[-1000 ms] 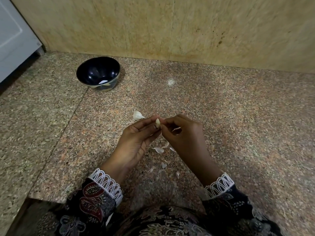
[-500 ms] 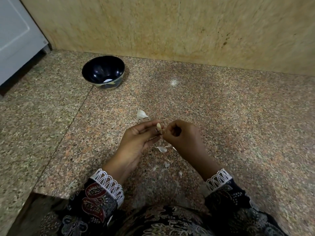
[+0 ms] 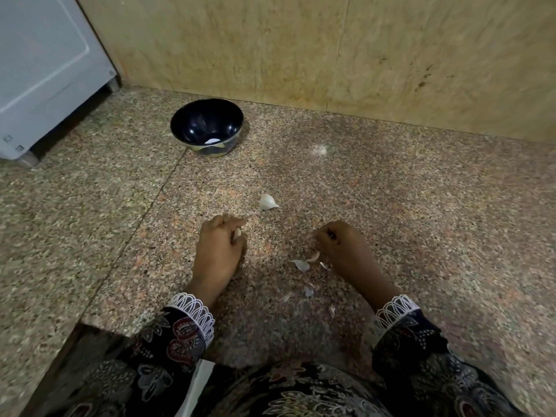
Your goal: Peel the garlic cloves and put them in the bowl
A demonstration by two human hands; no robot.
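A person's left hand (image 3: 218, 248) is curled around one pale garlic clove (image 3: 237, 233), which peeks out between the fingers. The right hand (image 3: 340, 245), well apart from it, has its fingers curled; whether they pinch a bit of peel cannot be told. One unpeeled clove (image 3: 267, 202) lies on the speckled surface (image 3: 421, 206) just beyond the hands. Several peel scraps (image 3: 301, 264) lie beside the right hand. One dark bowl (image 3: 207, 126) sits farther back, something pale inside.
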